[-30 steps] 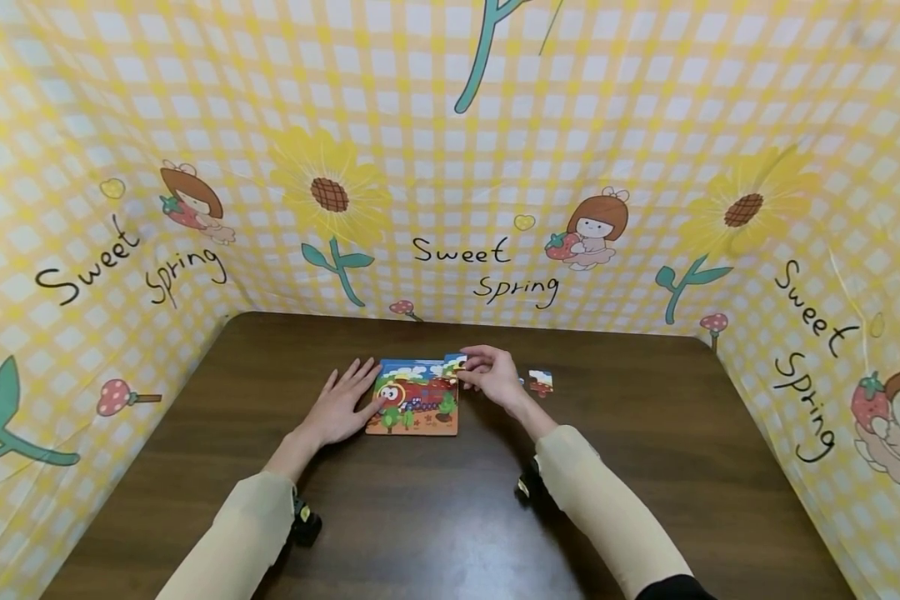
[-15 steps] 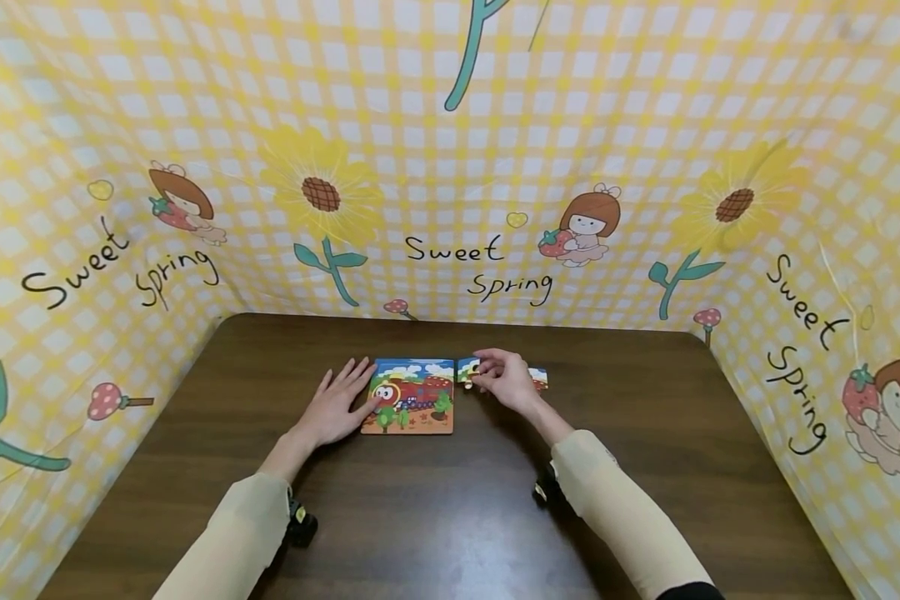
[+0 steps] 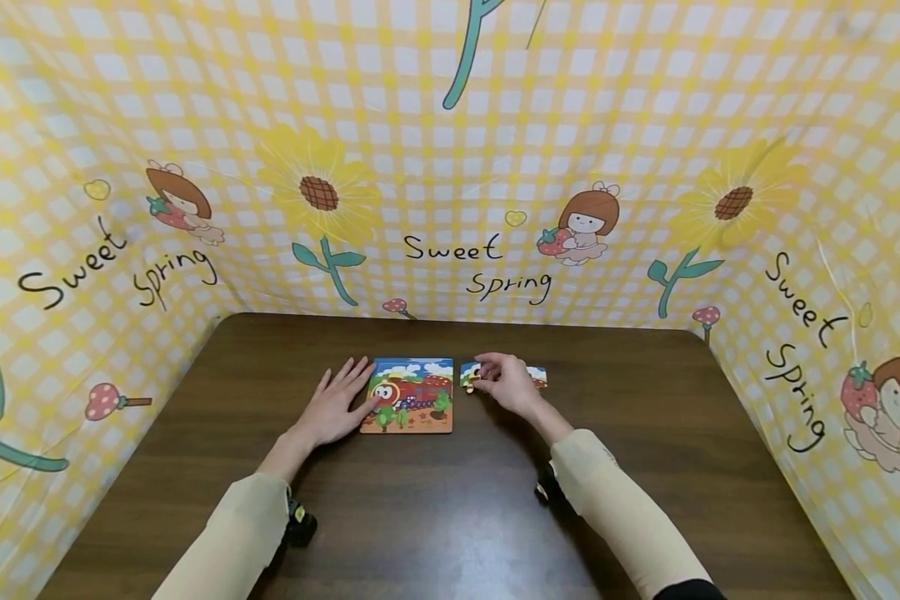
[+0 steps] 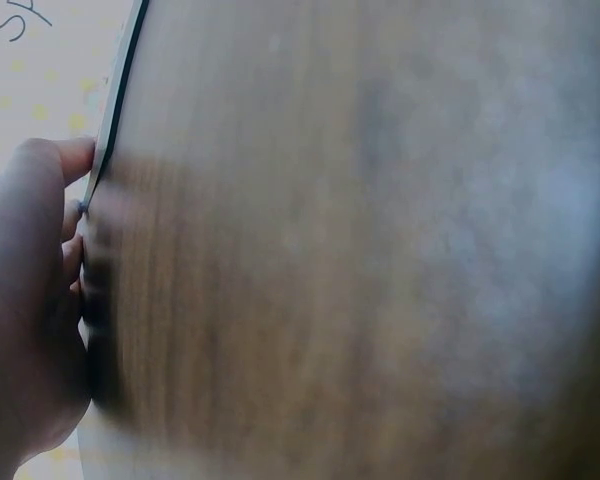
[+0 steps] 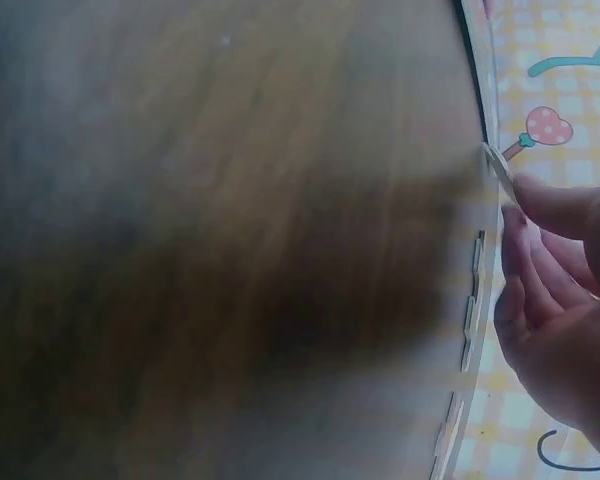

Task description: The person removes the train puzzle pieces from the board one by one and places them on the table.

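Note:
A square picture puzzle (image 3: 420, 404) with a red train lies flat on the table, its picture filled across the top right corner. The left hand (image 3: 333, 412) rests with spread fingers at its left edge, thumb on the picture. Just right of the puzzle, the right hand (image 3: 512, 385) pinches a small puzzle piece (image 3: 467, 375) between thumb and fingers; in the right wrist view the piece (image 5: 500, 172) looks tilted, seen edge-on. Another piece (image 3: 542, 377) shows behind the right hand, partly hidden by it.
The brown wooden table (image 3: 435, 517) has a yellow checked cloth (image 3: 450, 167) standing around its back and sides. More thin pieces (image 5: 470, 320) lie near the right hand in the right wrist view. Dark wrist devices sit under both sleeves.
The right hand has moved right, off the puzzle's top right corner, with the piece still pinched. The left hand has stayed at the puzzle's left edge. The head view has shifted slightly.

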`<state>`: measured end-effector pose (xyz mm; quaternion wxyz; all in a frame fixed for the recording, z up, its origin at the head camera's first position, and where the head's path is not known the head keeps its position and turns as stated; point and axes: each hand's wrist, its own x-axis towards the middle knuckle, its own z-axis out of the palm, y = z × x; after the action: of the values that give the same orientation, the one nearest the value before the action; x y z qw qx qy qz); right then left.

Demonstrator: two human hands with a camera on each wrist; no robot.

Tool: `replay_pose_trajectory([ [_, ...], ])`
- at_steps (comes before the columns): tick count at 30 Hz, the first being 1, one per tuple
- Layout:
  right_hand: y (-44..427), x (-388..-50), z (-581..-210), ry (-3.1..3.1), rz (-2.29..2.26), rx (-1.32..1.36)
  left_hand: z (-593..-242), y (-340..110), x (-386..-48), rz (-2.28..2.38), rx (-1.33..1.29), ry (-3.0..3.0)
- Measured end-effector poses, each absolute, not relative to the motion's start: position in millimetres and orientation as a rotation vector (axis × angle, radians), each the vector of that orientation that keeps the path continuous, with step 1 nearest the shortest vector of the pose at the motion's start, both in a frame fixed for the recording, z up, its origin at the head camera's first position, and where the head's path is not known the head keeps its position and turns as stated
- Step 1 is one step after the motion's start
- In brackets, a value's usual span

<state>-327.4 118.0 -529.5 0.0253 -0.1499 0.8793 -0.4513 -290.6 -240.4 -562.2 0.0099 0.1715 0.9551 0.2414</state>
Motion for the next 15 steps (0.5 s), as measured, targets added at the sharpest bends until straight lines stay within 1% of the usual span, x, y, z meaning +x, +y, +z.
replay_pose_trajectory([
  [7, 118.3, -327.4, -530.6, 2.925, -1.087, -0.590, -570.1, -245.2, -295.9, 0.763, 0.498, 2.937],
  [15, 121.9, -330.2, -531.3, 2.971, -0.975, -0.647, -568.9, -243.6, -296.4, 0.744, 0.501, 2.949],
])
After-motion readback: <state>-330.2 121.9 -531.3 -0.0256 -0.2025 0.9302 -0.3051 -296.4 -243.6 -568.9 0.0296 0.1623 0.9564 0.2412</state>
